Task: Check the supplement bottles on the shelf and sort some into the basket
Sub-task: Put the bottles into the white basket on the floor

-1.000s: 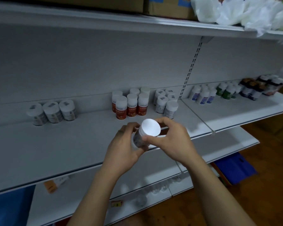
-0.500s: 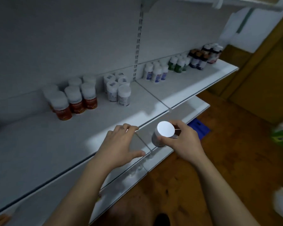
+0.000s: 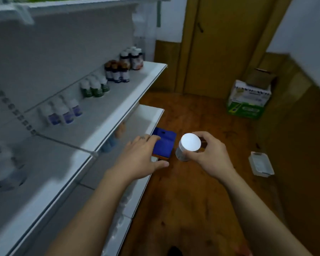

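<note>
Fingers of your right hand (image 3: pixel 209 156) wrap the white-capped bottle (image 3: pixel 189 147), held upright clear of the shelf (image 3: pixel 133 84) over the floor (image 3: pixel 201 111), probably bound for the basket. Your left hand (image 3: pixel 139 159) hovers flat and empty by the shelf edge.

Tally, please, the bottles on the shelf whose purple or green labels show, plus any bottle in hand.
White bottles with purple labels: 3
White-capped bottles with green labels: 3
White-lidded grey bottle in the right hand: 1
Total: 7
</note>
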`<state>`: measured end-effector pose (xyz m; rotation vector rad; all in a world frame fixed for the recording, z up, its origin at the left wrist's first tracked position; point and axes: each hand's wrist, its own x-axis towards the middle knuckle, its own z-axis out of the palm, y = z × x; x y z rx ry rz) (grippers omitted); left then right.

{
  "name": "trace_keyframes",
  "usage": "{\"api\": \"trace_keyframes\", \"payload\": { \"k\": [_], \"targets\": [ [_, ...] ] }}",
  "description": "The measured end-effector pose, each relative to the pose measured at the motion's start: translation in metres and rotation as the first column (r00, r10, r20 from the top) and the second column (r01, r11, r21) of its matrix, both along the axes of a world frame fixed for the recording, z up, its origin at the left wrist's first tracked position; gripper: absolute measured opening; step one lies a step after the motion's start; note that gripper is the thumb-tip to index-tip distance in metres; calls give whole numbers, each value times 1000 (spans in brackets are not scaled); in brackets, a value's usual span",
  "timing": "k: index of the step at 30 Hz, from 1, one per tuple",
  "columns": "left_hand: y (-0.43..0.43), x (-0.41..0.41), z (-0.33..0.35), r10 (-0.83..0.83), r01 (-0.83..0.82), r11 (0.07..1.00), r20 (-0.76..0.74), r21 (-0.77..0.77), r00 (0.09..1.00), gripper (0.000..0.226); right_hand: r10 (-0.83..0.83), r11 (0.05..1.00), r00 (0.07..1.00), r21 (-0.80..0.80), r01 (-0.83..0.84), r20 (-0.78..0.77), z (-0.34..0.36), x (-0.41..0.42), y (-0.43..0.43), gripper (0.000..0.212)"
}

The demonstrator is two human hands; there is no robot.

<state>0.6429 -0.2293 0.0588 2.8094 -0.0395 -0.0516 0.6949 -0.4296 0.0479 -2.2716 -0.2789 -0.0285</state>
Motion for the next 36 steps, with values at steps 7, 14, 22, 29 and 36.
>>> {"api": "trace_keyframes", "payload": {
  "k": [7, 14, 22, 29, 36],
  "targets": [
    [-93, 104, 2, -191, 190, 982, 35, 15, 981, 79, -177, 984, 983, -24, 178, 40, 0, 59, -101, 57],
    [-151, 163, 1, -345, 343, 938, 39, 44, 938, 77, -319, 948, 947, -2, 319, -29, -4, 82, -153, 60],
    [-168, 236, -21, -474, 472, 880, -21, -55, 880, 76, -524, 848, 841, 6, 530, -137, -17, 125, -169, 62],
    [-164, 337, -42, -577, 569, 815, -53, -112, 815, 72, -656, 753, 744, -41, 657, -131, -31, 206, -169, 59],
    [-182, 429, -41, -657, 653, 753, -116, -77, 745, 74, -774, 628, 615, -50, 777, -153, -43, 267, -182, 64]
  ]
}}
